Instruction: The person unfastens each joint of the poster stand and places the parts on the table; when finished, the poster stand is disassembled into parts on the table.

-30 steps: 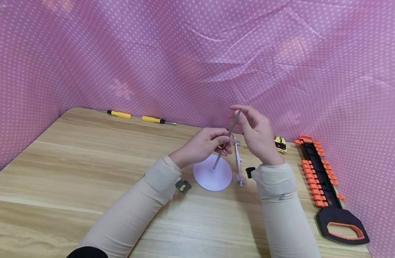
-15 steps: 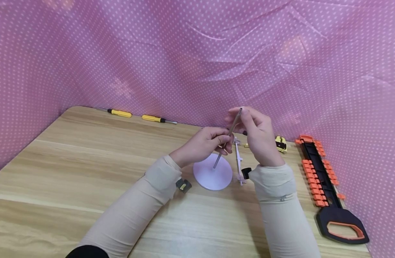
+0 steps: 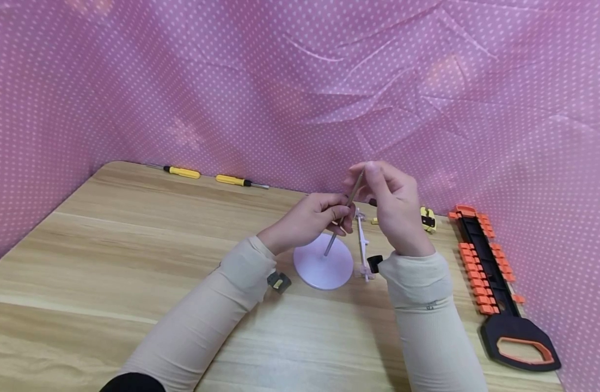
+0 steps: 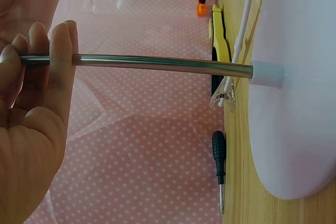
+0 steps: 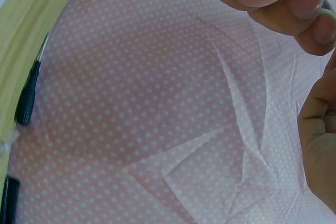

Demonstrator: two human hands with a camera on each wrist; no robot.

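Observation:
A slim metal rod (image 3: pixel 357 185) stands up, slightly tilted, from the middle of a round white base (image 3: pixel 307 265). In the left wrist view the rod (image 4: pixel 157 64) enters a short white collar on the base (image 4: pixel 294 145). My left hand (image 3: pixel 307 220) pinches the rod about midway between thumb and fingers. At the rod's top end my right hand (image 3: pixel 395 201) pinches with thumb and fingertips, and the thumb covers the tip. Beside the base on the right lies a thin white bar (image 3: pixel 362 242) with clear clips at its ends.
Two yellow-handled screwdrivers (image 3: pixel 184 172) lie along the back edge. A dark-handled screwdriver (image 4: pixel 218 153) shows in the left wrist view. Behind my right hand sits a yellow and black tool (image 3: pixel 428 219). An orange and black rack (image 3: pixel 486 261) lies at the right edge. A pink dotted curtain (image 3: pixel 280 81) hangs behind.
My right thumb and fingertips have closed in on the rod's top, which showed uncovered before. The left hand and the base have stayed put.

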